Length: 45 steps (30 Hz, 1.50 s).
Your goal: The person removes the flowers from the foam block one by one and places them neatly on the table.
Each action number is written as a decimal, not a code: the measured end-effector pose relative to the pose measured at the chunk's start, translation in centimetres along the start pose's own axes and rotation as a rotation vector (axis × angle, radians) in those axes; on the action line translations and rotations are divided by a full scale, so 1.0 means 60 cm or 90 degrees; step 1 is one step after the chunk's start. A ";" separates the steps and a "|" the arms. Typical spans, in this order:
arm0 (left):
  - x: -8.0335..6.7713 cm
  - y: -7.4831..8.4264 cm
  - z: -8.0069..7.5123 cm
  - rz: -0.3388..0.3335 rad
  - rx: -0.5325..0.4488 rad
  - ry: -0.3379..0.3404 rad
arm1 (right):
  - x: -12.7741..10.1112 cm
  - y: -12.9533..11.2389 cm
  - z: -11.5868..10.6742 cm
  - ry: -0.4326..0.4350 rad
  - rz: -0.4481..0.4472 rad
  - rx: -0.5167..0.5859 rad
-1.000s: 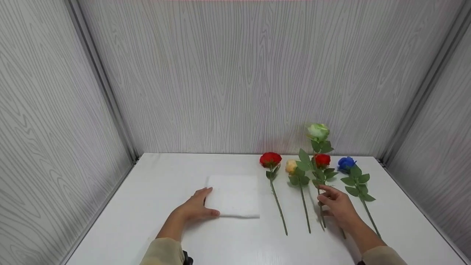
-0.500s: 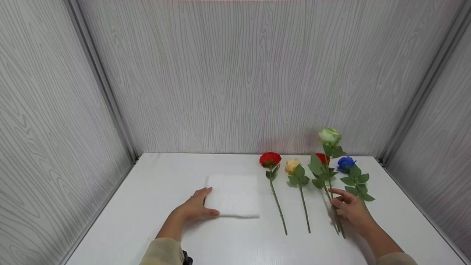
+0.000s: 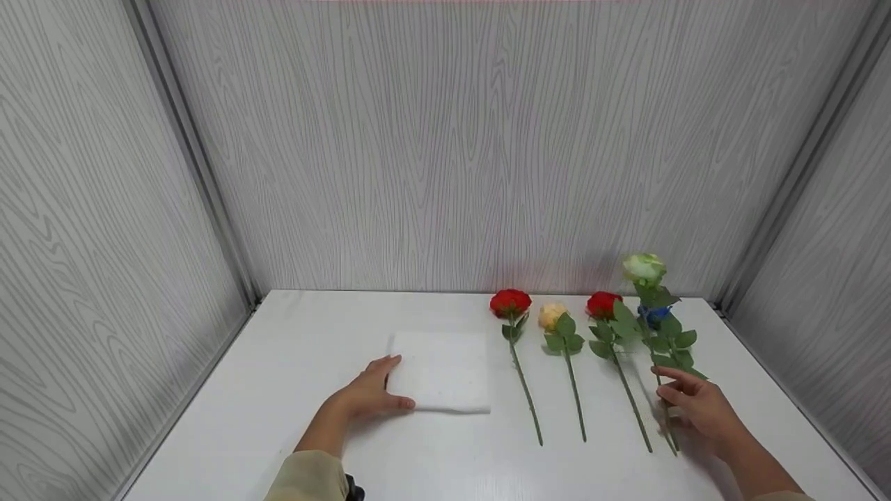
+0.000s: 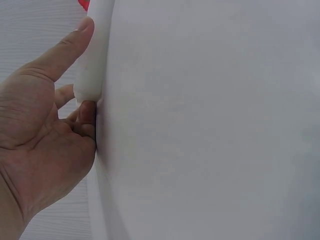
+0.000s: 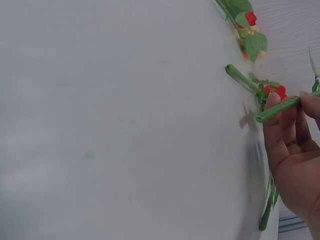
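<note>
Right now my right hand [image 3: 699,410] pinches the pale green rose [image 3: 644,267] by its stem, bloom raised over the blue rose [image 3: 654,314]. I'd grip low and lift gently. My left hand [image 3: 369,396] rests flat-fingered against the white pad [image 3: 442,369].

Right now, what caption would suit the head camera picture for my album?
Right hand holds a pale green rose by its stem; left hand rests on a white pad.
</note>
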<state>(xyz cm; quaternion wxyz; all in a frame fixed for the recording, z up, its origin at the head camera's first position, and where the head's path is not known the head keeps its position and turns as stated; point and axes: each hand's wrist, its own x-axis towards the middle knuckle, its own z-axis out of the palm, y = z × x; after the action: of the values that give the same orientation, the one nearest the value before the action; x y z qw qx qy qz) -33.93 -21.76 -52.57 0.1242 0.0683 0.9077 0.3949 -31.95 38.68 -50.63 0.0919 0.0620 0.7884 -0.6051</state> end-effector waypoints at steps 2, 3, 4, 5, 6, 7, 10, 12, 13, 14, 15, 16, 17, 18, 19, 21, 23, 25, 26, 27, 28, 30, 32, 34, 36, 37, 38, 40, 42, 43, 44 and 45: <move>0.001 0.001 0.001 -0.001 0.000 0.002 | -0.004 0.002 -0.012 0.003 0.005 0.006; 0.001 0.001 0.001 -0.002 -0.001 0.002 | -0.006 0.002 -0.018 0.004 0.008 0.008; 0.001 0.001 0.001 -0.002 -0.001 0.003 | -0.007 0.002 -0.023 0.007 0.012 0.012; 0.002 0.001 0.001 -0.003 -0.002 0.003 | -0.009 0.002 -0.029 0.006 0.013 0.013; 0.002 0.002 0.000 -0.003 -0.001 0.004 | -0.010 0.002 -0.034 0.012 0.016 0.010; 0.002 0.002 0.000 -0.002 0.001 0.004 | -0.012 0.002 -0.040 0.014 0.017 0.003; 0.001 0.002 0.000 -0.003 0.003 0.003 | -0.016 0.003 -0.059 0.019 0.023 -0.014; 0.001 0.002 0.000 -0.004 0.004 0.002 | -0.018 0.004 -0.071 0.021 0.026 -0.029; 0.001 0.002 0.000 -0.005 0.004 0.001 | -0.019 0.005 -0.078 0.020 0.027 -0.033; 0.002 0.001 0.000 -0.007 0.003 0.001 | -0.020 0.006 -0.084 0.021 0.029 -0.037; 0.002 0.001 0.000 -0.007 0.003 0.001 | -0.020 0.007 -0.090 0.021 0.031 -0.039; 0.003 0.000 0.000 -0.005 0.004 0.002 | -0.020 0.008 -0.095 0.022 0.034 -0.043; 0.003 0.000 0.000 -0.004 0.004 0.002 | -0.020 0.010 -0.101 0.023 0.037 -0.048; 0.004 -0.001 -0.001 -0.003 0.004 0.003 | -0.020 0.010 -0.106 0.024 0.041 -0.050; 0.004 -0.001 -0.001 -0.002 0.003 0.002 | -0.021 0.011 -0.111 0.023 0.044 -0.054; 0.004 -0.003 -0.001 0.000 0.003 0.000 | -0.022 0.013 -0.121 0.023 0.049 -0.069; 0.004 -0.005 0.000 -0.002 0.000 -0.004 | -0.024 0.016 -0.130 0.022 0.052 -0.082; 0.003 -0.006 0.000 -0.003 -0.003 -0.007 | -0.026 0.019 -0.138 0.021 0.053 -0.093; 0.003 -0.006 0.000 -0.003 -0.004 -0.008 | -0.028 0.021 -0.142 0.024 0.056 -0.097; 0.003 -0.006 0.000 -0.003 -0.005 -0.008 | -0.029 0.022 -0.146 0.026 0.061 -0.095; 0.003 -0.006 0.001 -0.003 -0.007 -0.009 | -0.030 0.023 -0.150 0.028 0.066 -0.092; 0.003 -0.005 0.001 -0.003 -0.008 -0.008 | -0.033 0.024 -0.157 0.034 0.074 -0.089; 0.003 -0.005 0.002 -0.003 -0.007 -0.006 | -0.035 0.025 -0.166 0.036 0.082 -0.087; 0.004 -0.005 0.003 -0.003 -0.004 -0.005 | -0.037 0.025 -0.175 0.037 0.087 -0.097; 0.005 -0.005 0.004 -0.003 -0.001 -0.003 | -0.039 0.025 -0.184 0.033 0.091 -0.121; 0.005 -0.004 0.004 -0.003 0.001 -0.003 | -0.040 0.024 -0.189 0.031 0.094 -0.136; 0.005 -0.004 0.004 -0.003 0.002 -0.002 | -0.041 0.024 -0.193 0.032 0.099 -0.152; 0.006 -0.003 0.005 -0.003 0.003 0.001 | -0.041 0.025 -0.201 0.030 0.106 -0.185; 0.007 -0.002 0.005 -0.004 0.002 0.002 | -0.040 0.027 -0.207 0.038 0.122 -0.208; 0.007 -0.001 0.006 -0.004 0.002 0.003 | -0.040 0.029 -0.210 0.044 0.131 -0.218; 0.007 -0.001 0.006 -0.003 0.002 0.003 | -0.039 0.031 -0.212 0.048 0.138 -0.228; 0.008 0.000 0.007 -0.002 0.002 0.003 | -0.039 0.033 -0.214 0.054 0.148 -0.235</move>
<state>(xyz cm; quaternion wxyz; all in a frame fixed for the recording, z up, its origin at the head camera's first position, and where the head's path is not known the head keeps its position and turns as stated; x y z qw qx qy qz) -34.26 -21.40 -52.93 0.1224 0.0659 0.9086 0.3937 -30.17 51.62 -48.78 0.1377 0.1598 0.8766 -0.4326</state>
